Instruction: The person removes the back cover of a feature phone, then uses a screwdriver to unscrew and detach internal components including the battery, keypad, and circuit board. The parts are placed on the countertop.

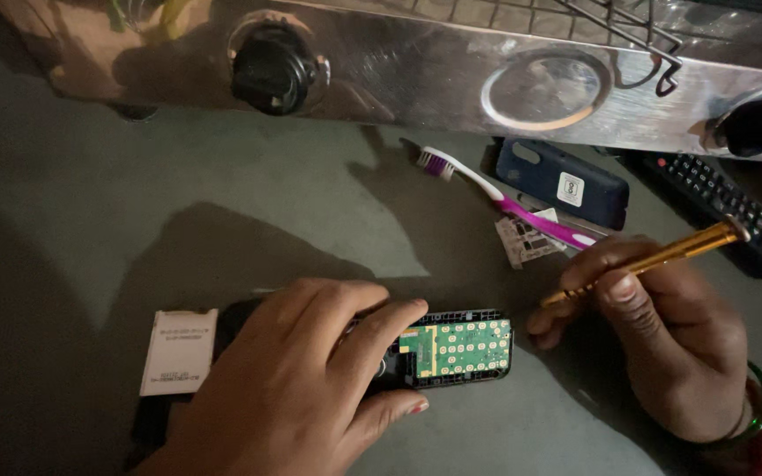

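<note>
Dimly lit grey stone counter [134,203], steel stove front [434,70] along the far edge. Left hand [302,388] clamps the opened phone with green circuit board [451,348] near centre, hiding its left half. Right hand [663,344] pinches a gold metal tool [654,260], tip hidden, possibly a screwdriver. White rectangular label card [178,351] lies at left.

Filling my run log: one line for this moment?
left hand: holds opened phone | right hand: grips gold tool | toothbrush behind
</note>
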Tool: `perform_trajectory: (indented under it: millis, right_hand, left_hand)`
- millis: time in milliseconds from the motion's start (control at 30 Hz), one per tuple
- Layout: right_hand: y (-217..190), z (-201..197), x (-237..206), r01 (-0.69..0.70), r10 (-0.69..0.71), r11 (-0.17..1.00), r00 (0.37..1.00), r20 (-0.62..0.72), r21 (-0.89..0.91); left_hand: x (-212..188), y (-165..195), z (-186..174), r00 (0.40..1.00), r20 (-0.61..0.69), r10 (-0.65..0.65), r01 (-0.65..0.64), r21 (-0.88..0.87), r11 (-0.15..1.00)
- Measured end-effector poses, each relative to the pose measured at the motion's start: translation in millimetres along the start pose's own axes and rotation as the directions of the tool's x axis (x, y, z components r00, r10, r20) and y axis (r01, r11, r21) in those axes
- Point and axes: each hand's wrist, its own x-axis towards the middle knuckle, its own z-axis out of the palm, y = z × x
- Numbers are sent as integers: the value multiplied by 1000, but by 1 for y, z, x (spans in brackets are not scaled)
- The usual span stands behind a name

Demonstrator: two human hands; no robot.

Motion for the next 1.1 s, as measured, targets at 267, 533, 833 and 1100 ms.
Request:
perform_trajectory:
  millis: [267,533,833,1100]
  right_hand:
    - [-1,2,1,47,-46,995,999,12,-93]
    - [-14,4,0,172,-162,896,985,60,-409]
    - [-12,3,4,156,-143,831,987,67,-533]
    - [5,-2,14,-254,249,941,967,-49,-222]
  left_hand:
    - [1,2,-1,1000,0,0,0,-6,1000]
    - [2,4,-1,1000,14,8,-7,-64,998]
    - [5,9,1,998,-29,61,-63,-85,994]
    - [6,9,-1,998,-11,60,-61,-100,993]
